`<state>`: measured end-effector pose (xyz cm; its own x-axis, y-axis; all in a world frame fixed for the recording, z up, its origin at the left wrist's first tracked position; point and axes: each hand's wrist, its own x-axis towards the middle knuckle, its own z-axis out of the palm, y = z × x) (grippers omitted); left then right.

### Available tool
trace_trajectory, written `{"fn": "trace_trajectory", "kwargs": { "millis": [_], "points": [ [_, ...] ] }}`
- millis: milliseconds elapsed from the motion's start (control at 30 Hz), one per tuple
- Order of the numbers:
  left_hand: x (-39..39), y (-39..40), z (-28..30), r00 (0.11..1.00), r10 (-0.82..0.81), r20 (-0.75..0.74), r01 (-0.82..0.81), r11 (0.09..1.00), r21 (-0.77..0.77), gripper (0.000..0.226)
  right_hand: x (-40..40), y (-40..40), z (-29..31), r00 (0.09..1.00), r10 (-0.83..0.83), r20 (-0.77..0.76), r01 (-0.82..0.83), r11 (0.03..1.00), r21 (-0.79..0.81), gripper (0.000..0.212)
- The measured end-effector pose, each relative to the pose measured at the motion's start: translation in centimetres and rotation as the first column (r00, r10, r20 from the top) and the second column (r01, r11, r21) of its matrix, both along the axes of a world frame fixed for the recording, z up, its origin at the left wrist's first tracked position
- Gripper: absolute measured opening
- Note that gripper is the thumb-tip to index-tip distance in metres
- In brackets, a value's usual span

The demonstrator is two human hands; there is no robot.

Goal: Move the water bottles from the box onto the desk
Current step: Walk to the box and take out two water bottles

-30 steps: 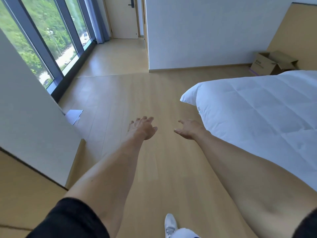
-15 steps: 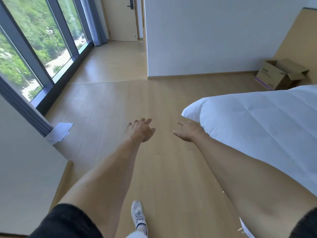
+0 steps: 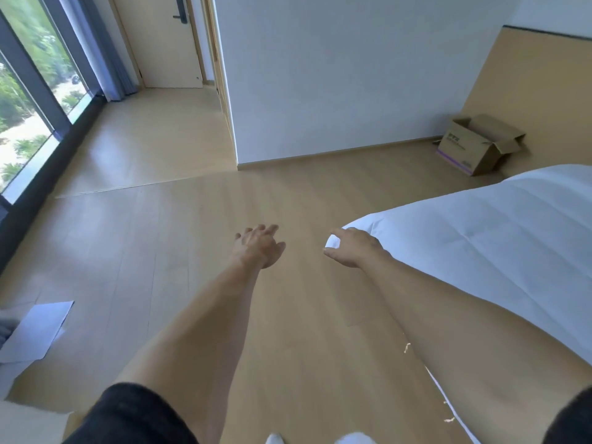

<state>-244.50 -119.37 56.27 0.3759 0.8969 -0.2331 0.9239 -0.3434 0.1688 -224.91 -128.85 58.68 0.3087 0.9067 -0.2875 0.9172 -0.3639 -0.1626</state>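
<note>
An open cardboard box [image 3: 477, 144] with raised flaps stands on the wooden floor at the far right, against the tan wall panel. Its inside is hidden and no water bottles show. The desk is out of view. My left hand [image 3: 258, 246] reaches forward over the floor with relaxed fingers, holding nothing. Beside it, my right hand [image 3: 350, 246] is stretched out in front of the bed corner, fingers loosely spread and empty. Both hands are far from the box.
A bed with a white duvet [image 3: 496, 238] fills the right side. A white wall corner [image 3: 235, 161] juts out ahead. Tall windows [image 3: 28, 100] run along the left, a door [image 3: 166, 43] at the back. White paper [image 3: 35, 331] lies on the floor at left.
The view has turned right and moved forward, so the box looks larger and closer. Both arms stay stretched out in front, hands still empty.
</note>
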Motion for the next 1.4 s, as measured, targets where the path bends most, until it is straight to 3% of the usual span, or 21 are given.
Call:
{"fn": "trace_trajectory", "kwargs": {
  "millis": [433,800,1067,1400],
  "points": [
    [6.9,20.0,-1.1,0.993,-0.119,-0.028,0.119,0.993,0.024,0.058,6.8,18.1,-1.0,0.993,-0.112,-0.027,0.111,0.994,-0.007,0.059],
    [16.7,39.5,1.3,0.993,-0.112,-0.037,0.114,0.992,0.046,0.057,17.1,39.4,-1.9,0.998,-0.067,-0.007,0.067,0.998,-0.009,0.064],
    [24.4,49.6,1.3,0.982,-0.189,-0.028,0.189,0.982,0.025,0.056,23.8,48.9,-2.0,0.996,-0.086,-0.025,0.086,0.996,-0.015,0.067],
    [36.6,64.4,-0.5,0.932,-0.363,0.012,0.363,0.931,0.038,0.057,33.5,61.0,-3.1,0.968,-0.253,-0.005,0.252,0.967,-0.020,0.068]
  ]
}}
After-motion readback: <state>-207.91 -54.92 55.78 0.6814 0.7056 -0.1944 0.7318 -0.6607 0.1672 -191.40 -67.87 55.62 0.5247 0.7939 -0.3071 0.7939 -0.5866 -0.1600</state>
